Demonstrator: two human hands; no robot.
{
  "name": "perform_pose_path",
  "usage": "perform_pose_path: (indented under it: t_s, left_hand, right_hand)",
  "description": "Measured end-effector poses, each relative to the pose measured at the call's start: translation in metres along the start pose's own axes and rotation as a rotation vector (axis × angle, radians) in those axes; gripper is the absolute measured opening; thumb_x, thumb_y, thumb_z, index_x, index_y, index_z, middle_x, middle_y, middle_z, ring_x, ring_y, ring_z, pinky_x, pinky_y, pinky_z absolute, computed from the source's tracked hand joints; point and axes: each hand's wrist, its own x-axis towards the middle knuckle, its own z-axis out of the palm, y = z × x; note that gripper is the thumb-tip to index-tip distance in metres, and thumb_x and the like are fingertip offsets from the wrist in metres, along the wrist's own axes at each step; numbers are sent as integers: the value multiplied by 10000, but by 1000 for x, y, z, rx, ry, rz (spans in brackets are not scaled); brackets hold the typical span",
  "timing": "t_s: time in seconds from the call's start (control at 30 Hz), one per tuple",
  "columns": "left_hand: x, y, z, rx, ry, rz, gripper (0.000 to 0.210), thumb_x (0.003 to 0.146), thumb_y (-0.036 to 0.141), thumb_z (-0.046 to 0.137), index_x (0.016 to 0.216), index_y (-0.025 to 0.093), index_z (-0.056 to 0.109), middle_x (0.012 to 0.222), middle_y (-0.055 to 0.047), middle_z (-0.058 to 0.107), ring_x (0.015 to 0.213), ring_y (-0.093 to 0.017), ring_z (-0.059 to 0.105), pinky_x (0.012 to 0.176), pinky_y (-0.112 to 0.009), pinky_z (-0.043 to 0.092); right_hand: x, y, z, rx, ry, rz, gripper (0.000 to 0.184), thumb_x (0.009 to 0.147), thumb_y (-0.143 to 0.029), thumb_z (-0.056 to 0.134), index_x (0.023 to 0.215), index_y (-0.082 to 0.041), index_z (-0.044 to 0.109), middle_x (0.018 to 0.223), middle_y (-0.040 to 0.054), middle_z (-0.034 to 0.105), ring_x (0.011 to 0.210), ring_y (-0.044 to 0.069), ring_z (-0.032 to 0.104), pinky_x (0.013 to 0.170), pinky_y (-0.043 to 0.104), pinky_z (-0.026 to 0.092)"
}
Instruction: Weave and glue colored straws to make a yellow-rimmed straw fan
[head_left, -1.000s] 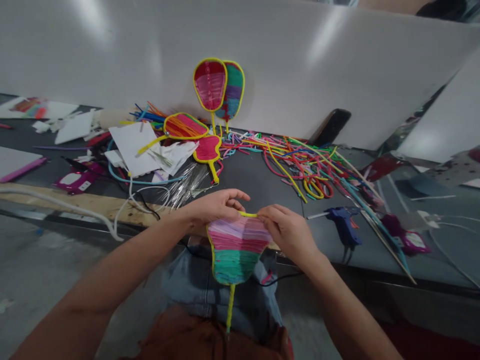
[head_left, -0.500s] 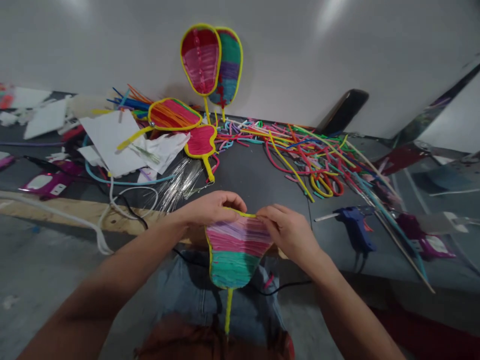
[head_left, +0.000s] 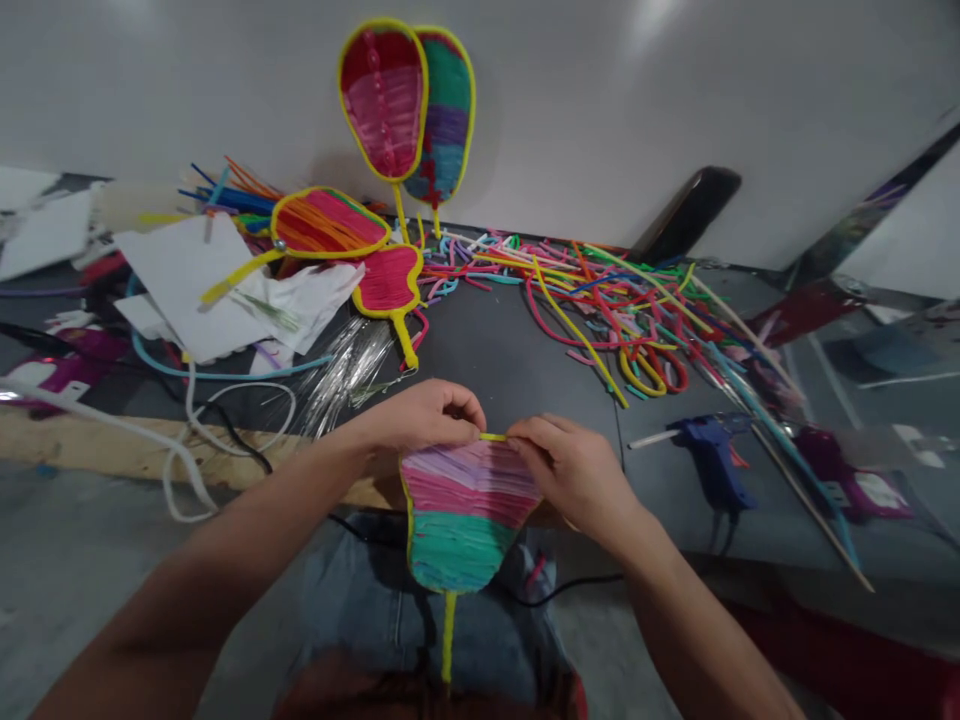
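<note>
A fan-shaped piece (head_left: 465,510) made of pipe cleaners, with lilac, pink and green bands, a yellow edging and a twisted yellow stem, hangs over my lap at the table's front edge. My left hand (head_left: 427,415) pinches its top edge on the left, fingers curled. Close by on the right, my right hand (head_left: 566,465) pinches the same edge between thumb and fingers. A short stretch of the yellow edging (head_left: 493,437) shows between the two hands. The rest of the top edge is covered by my fingers.
Two finished-looking fans (head_left: 384,100) lean on the back wall. Loose pipe cleaners (head_left: 555,280) are heaped at the back right, a blue glue gun (head_left: 712,460) lies at the right, and white paper (head_left: 187,290), silver tinsel (head_left: 349,370) and a white cable (head_left: 176,465) are at the left.
My left hand's thumb and fingers have closed in towards my right hand along the top edge. The fan-shaped piece sits slightly lower and further left in view; the camera has shifted a little.
</note>
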Motion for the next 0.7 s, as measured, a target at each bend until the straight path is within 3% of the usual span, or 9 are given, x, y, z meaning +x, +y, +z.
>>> perform_pose_path:
  t_s: [0.13, 0.27, 0.4, 0.53, 0.6, 0.7]
  left_hand:
    - [2, 1, -1, 79, 14, 8, 123, 678, 206, 572, 759, 166, 656, 663, 35, 599, 575, -90, 498, 534, -186, 369]
    - [5, 1, -2, 66, 9, -17, 132, 683, 252, 595, 766, 163, 647, 649, 37, 593, 559, -91, 491, 515, -184, 360]
    - [5, 0, -1, 17, 20, -58, 139, 677, 263, 611, 770, 167, 648, 654, 37, 597, 539, -88, 486, 497, -183, 345]
    - [7, -4, -2, -46, -4, -63, 119, 659, 235, 609, 755, 174, 644, 644, 42, 583, 526, -83, 477, 488, -185, 328]
    - [9, -6, -3, -77, -17, -44, 111, 660, 229, 610, 750, 173, 642, 647, 39, 582, 529, -82, 478, 491, -187, 329]
    - [11, -12, -5, -122, -47, -14, 121, 669, 230, 615, 770, 170, 642, 667, 35, 589, 539, -81, 482, 502, -188, 338]
  right_hand:
    - [0, -2, -3, 25, 23, 7, 194, 939, -245, 465, 1010, -223, 644, 920, 48, 706, 824, 165, 642, 730, 265, 478]
    - [-9, 13, -21, 6, 217, 42, 232, 941, -263, 450, 1102, -218, 612, 1029, 83, 698, 939, 190, 637, 825, 316, 493]
    - [-42, 56, -51, -321, 430, 263, 227, 903, -289, 488, 1080, -216, 610, 1023, 119, 680, 973, 262, 605, 876, 432, 463]
    - [-82, 110, -66, -649, 309, 520, 440, 846, -387, 512, 1189, -113, 541, 1105, 218, 628, 1042, 365, 564, 894, 546, 412]
    - [-95, 131, -67, -645, 264, 630, 534, 825, -449, 508, 1214, -83, 522, 1097, 241, 626, 996, 372, 585, 845, 522, 444]
    - [-104, 147, -68, -549, 226, 692, 563, 802, -480, 485, 1230, -115, 520, 1051, 204, 658, 932, 355, 624, 772, 480, 483]
